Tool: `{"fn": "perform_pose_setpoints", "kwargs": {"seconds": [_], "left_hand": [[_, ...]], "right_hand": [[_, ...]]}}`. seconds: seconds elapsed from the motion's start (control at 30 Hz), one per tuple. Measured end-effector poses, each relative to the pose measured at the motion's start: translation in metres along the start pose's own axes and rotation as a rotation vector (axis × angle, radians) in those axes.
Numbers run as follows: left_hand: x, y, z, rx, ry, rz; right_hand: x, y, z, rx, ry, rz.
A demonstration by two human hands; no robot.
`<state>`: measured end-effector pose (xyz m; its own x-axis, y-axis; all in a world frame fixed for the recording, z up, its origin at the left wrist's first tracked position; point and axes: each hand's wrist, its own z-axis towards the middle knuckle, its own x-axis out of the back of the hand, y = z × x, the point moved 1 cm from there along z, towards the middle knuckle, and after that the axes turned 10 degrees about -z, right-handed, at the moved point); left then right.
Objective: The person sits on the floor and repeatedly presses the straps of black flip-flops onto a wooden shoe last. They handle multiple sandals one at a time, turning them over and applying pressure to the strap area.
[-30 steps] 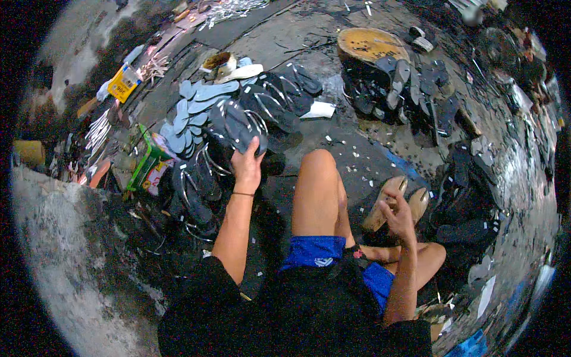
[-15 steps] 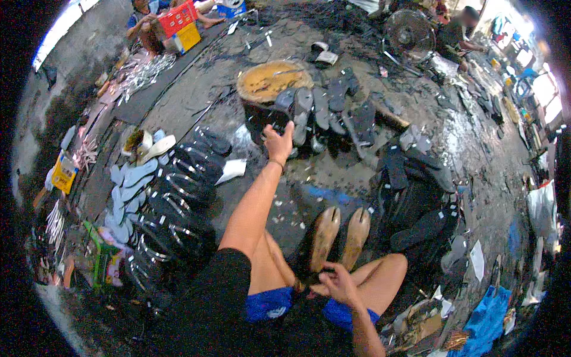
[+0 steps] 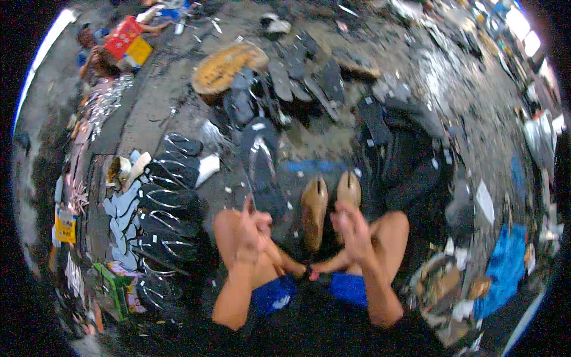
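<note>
My left hand point(image 3: 254, 231) is raised over my left knee, somewhat blurred, with one finger stretched out and nothing visible in it. Just beyond its fingertips lies a dark sandal point(image 3: 259, 156) with shiny thin straps on the floor. My right hand point(image 3: 355, 238) hovers by my right knee, fingers extended and blurred, also with nothing visible in it. It overlaps the lower part of one brown foot-shaped last point(image 3: 349, 185). A second last point(image 3: 314, 205) lies between the hands, toe end pointing away from me.
Rows of dark strapped sandals point(image 3: 169, 217) and grey soles point(image 3: 124, 208) lie at left. Ahead stands a round wooden block point(image 3: 229, 68) with several dark soles beside it. Dark material point(image 3: 410, 160) is piled at right, near a blue cloth point(image 3: 502, 271). Another person holds a red box point(image 3: 124, 38) at far left.
My left hand has drawn back from beside the wooden block to my knee. A strapped dark sandal now lies on the floor nearer me. My right hand has risen toward the lasts; the view has shifted.
</note>
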<state>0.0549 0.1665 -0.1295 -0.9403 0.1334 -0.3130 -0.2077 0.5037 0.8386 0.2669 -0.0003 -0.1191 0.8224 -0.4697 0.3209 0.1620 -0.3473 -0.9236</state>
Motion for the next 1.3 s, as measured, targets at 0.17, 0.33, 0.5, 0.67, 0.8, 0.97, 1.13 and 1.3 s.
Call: {"fn": "perform_pose_setpoints", "kwargs": {"seconds": [0.17, 0.33, 0.5, 0.67, 0.8, 0.97, 1.13, 1.3], "left_hand": [[0.005, 0.014, -0.145, -0.021, -0.637, 0.266], [0.013, 0.094, -0.186, -0.353, -0.579, 0.468], [0.006, 0.100, -0.227, -0.358, -0.880, 0.636], [0.014, 0.078, -0.235, -0.354, -0.821, 0.587], [0.022, 0.064, -0.241, -0.341, -0.827, 0.680], [0.013, 0.068, -0.226, -0.475, -0.495, 0.551], [0.010, 0.075, -0.186, -0.325, -0.106, 0.408], [0.026, 0.013, -0.185, 0.443, -0.480, -0.312]], "right_hand": [[0.004, -0.059, -0.007, -0.348, -0.079, 0.362], [0.005, -0.085, -0.114, 0.452, -0.318, 0.082], [0.003, -0.097, -0.170, 0.387, -0.539, 0.062], [0.017, -0.094, -0.177, 0.555, -0.482, -0.079], [0.014, -0.081, -0.175, 0.633, -0.593, -0.110], [-0.004, -0.068, -0.122, 0.711, -0.474, -0.120], [-0.078, 0.012, -0.031, -0.015, 0.241, -0.594], [-0.080, 0.079, -0.020, -0.086, -0.033, -0.187]]}}
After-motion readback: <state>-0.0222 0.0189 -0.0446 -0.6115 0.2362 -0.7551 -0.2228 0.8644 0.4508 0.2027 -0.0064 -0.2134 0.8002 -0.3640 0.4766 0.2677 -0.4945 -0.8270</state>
